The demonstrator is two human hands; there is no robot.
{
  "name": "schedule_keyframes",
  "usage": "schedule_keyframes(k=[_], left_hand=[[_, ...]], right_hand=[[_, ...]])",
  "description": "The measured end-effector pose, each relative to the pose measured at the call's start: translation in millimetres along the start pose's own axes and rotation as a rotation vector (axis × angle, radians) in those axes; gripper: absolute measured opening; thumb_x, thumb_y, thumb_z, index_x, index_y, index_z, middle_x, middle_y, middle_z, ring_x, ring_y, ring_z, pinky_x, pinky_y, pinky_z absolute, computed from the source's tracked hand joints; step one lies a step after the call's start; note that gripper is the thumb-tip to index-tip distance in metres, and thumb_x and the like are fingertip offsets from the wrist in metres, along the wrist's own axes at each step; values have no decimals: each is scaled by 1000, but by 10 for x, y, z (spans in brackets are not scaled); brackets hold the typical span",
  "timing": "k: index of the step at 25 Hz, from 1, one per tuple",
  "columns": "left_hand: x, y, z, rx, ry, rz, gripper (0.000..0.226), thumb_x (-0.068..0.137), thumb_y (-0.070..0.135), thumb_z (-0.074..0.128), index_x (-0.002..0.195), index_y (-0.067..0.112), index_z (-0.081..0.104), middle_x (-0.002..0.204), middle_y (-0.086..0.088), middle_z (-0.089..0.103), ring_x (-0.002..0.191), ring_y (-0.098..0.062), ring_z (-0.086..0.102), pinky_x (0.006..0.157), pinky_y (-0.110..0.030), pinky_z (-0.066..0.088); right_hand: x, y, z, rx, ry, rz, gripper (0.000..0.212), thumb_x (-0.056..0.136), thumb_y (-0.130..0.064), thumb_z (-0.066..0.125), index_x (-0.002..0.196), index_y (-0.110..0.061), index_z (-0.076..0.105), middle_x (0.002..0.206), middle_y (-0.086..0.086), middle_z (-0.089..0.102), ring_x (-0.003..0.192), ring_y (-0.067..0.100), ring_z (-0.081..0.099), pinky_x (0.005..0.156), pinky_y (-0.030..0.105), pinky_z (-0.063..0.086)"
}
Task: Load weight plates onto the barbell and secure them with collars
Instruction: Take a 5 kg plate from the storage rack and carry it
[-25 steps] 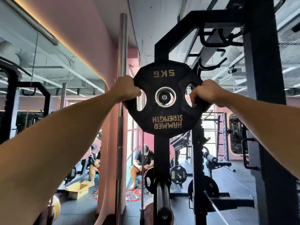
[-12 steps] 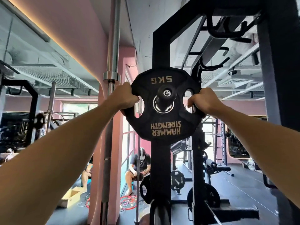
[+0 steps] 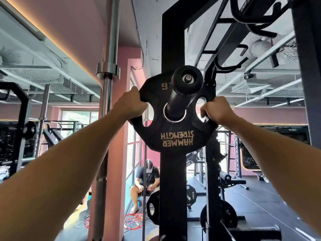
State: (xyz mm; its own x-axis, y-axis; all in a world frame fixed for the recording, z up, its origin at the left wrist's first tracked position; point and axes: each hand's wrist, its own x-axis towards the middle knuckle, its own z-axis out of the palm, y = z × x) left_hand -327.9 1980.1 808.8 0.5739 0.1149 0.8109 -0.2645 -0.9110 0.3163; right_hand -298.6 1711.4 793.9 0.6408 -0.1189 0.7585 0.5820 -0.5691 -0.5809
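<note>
Both hands grip the black weight plate (image 3: 173,122) at opposite edges. The left hand (image 3: 131,106) is closed over the plate's left rim, fingers curled through the left grip hole. The right hand (image 3: 217,111) is closed on the right rim, fingers hooked into the right grip hole. The plate stands upright, its flat face toward the camera, with gold lettering "HAMMER STRENGTH" upside down on the lower half. The plate's centre hole is threaded over the black barbell sleeve (image 3: 180,96), whose long axis runs near to far, its capped end pointing toward the camera and slightly upward, projecting well past the plate's face. The plate sits directly in front of a black rack upright (image 3: 172,188). Left of it, a chrome barbell (image 3: 107,101) stands vertical beside a pink column (image 3: 116,153). A seated person (image 3: 146,178) is far behind, at floor level.
</note>
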Motion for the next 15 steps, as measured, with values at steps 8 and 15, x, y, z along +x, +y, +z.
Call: schedule_keyframes(k=[8, 15], left_hand=[[-429, 51, 21, -8, 15, -11, 45, 101, 32, 46, 131, 6, 25, 95, -19, 60, 72, -36, 60, 71, -45, 53], [-1356, 8, 167, -154, -246, -183, 57, 104, 52, 28, 142, 9, 22, 110, -21, 61, 75, -33, 68, 56, -35, 56]], right_hand=[[-366, 13, -39, -3, -139, 135, 29, 86, -24, 53, 80, 4, 58, 58, 21, 60, 43, 31, 59, 39, 25, 44], [-1136, 249, -200, -167, -285, 62, 65, 97, -57, 42, 116, 3, 55, 90, 9, 60, 82, 24, 58, 68, 33, 45]])
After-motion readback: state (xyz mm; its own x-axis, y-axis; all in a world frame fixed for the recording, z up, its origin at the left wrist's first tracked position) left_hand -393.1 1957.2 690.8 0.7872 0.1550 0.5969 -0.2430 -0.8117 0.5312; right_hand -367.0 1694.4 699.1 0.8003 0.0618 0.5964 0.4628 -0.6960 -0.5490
